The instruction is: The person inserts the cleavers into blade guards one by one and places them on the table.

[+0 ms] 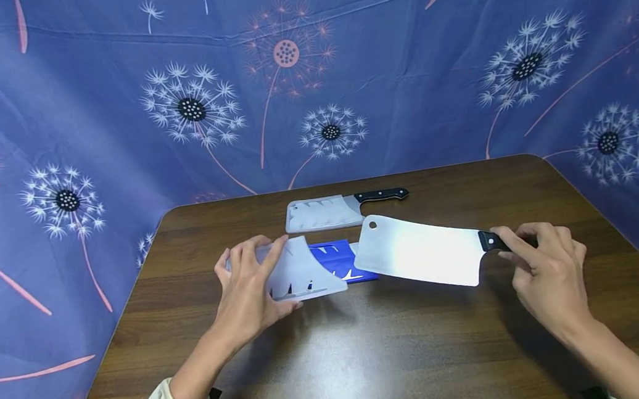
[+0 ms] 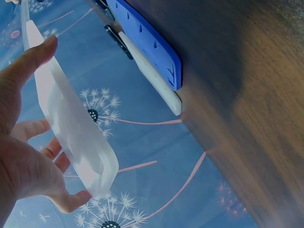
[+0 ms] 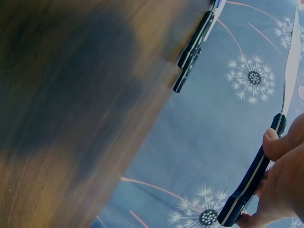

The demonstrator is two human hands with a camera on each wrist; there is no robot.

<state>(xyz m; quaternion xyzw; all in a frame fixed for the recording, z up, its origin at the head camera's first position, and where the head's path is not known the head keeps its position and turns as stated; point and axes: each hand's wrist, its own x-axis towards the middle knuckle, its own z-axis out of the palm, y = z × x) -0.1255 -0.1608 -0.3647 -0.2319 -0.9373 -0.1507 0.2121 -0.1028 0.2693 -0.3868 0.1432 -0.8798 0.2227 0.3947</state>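
My left hand (image 1: 248, 288) grips a white translucent blade cover (image 1: 304, 268), thumb on its lower edge and fingers along its top. Its slanted open end faces right. In my right hand (image 1: 549, 264) I hold a cleaver by its black riveted handle (image 3: 251, 175). The cleaver's broad bare blade (image 1: 420, 248) points left, with a round hole in its upper corner. A narrow gap seems to lie between blade and cover. Both are raised above the table, as the wrist views show.
On the wooden table (image 1: 419, 347), a second cleaver in a white cover (image 1: 320, 215) lies at the back, black handle (image 1: 381, 195) rightward. In front of it lies a blue blade cover (image 1: 332, 263), partly hidden by the held things. A dandelion-print cloth (image 1: 401, 95) hangs behind the table.
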